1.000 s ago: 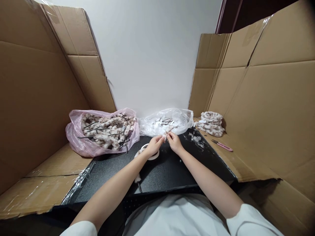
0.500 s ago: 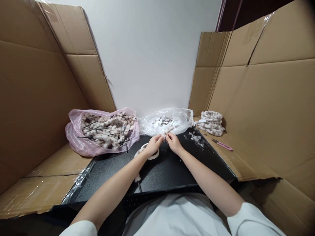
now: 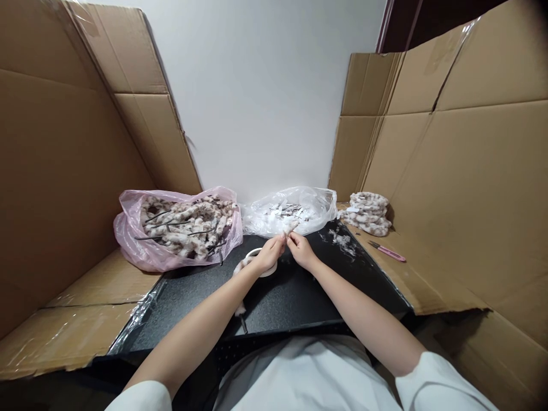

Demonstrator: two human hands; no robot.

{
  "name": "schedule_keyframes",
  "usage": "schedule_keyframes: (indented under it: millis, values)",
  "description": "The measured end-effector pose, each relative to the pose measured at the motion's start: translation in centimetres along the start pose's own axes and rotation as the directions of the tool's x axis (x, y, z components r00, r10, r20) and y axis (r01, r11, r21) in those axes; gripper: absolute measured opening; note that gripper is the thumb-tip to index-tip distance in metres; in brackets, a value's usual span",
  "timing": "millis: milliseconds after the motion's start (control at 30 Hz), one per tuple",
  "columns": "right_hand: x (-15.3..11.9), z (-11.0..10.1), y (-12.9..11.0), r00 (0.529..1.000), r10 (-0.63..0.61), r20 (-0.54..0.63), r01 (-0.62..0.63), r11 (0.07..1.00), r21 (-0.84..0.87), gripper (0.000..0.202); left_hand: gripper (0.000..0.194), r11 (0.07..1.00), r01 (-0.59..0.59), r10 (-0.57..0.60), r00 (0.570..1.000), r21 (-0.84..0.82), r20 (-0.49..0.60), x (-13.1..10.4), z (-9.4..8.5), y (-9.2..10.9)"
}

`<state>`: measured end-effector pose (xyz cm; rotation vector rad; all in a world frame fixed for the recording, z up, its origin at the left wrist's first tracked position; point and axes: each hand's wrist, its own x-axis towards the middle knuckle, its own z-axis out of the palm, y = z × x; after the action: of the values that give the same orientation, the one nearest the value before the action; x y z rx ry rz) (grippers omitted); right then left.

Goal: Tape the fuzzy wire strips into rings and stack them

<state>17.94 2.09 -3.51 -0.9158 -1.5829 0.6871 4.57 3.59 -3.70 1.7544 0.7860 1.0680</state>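
My left hand (image 3: pixel 272 252) and my right hand (image 3: pixel 300 250) meet above the middle of the black table, fingertips pinched together. Between them is the tip of a furry, brown-and-white strip (image 3: pixel 291 228), pointing away from me. How much of it lies inside the fingers is hidden. Beneath my left wrist sits a white ring (image 3: pixel 269 270), which looks like a roll of tape. Another furry piece (image 3: pixel 240 266) runs beside it under my left forearm, and a dark cord end (image 3: pixel 244 324) sticks out toward me.
A pink plastic bag (image 3: pixel 141 251) at the left holds furry pieces with dark cords. Behind my hands, a clear bag (image 3: pixel 323 200) contains small metal and white bits. On the right are a furry bundle (image 3: pixel 369 216), pink-handled snips (image 3: pixel 391 253) and loose fluff (image 3: pixel 343 242). Cardboard walls (image 3: pixel 471 188) flank the table (image 3: pixel 192 308).
Both hands stay in nearly the same place. The fingers have shifted slightly around the furry strip, whose tip now looks narrower.
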Motion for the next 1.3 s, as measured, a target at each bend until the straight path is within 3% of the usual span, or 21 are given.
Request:
schedule_keyframes:
  millis: [133,233,333,467,1033,1300]
  values:
    - [0.0,0.0,0.1,0.999,0.003,0.051,-0.003,1.0,-0.014,0.032,0.046,1.0,0.02,-0.02,1.0,0.006,-0.009,0.2,-0.2,0.1]
    - [0.2,0.1,0.1,0.99,0.118,0.074,-0.129,0.979,0.158,0.032,0.046,1.0,0.024,-0.024,0.999,0.011,-0.023,0.4,-0.3,0.3]
    - [0.7,-0.1,0.0,0.958,0.282,0.052,-0.278,0.866,0.416,0.034,0.046,0.999,0.025,-0.024,1.0,0.028,-0.018,0.3,-0.3,0.5]
    - [1.3,-0.9,-0.5,0.909,0.417,0.021,-0.346,0.723,0.598,0.041,0.047,0.997,0.02,-0.021,1.0,0.069,0.008,0.0,-0.2,0.7]
    - [1.2,-1.3,-0.2,0.854,0.485,0.187,-0.493,0.642,0.587,0.033,0.049,0.997,0.005,-0.011,0.997,0.081,0.077,-0.5,-0.1,1.5]
    - [1.1,-1.4,0.1,0.843,0.499,0.203,-0.516,0.641,0.568,0.035,0.049,0.999,0.006,-0.011,0.993,0.042,0.12,-0.4,-0.3,1.1]
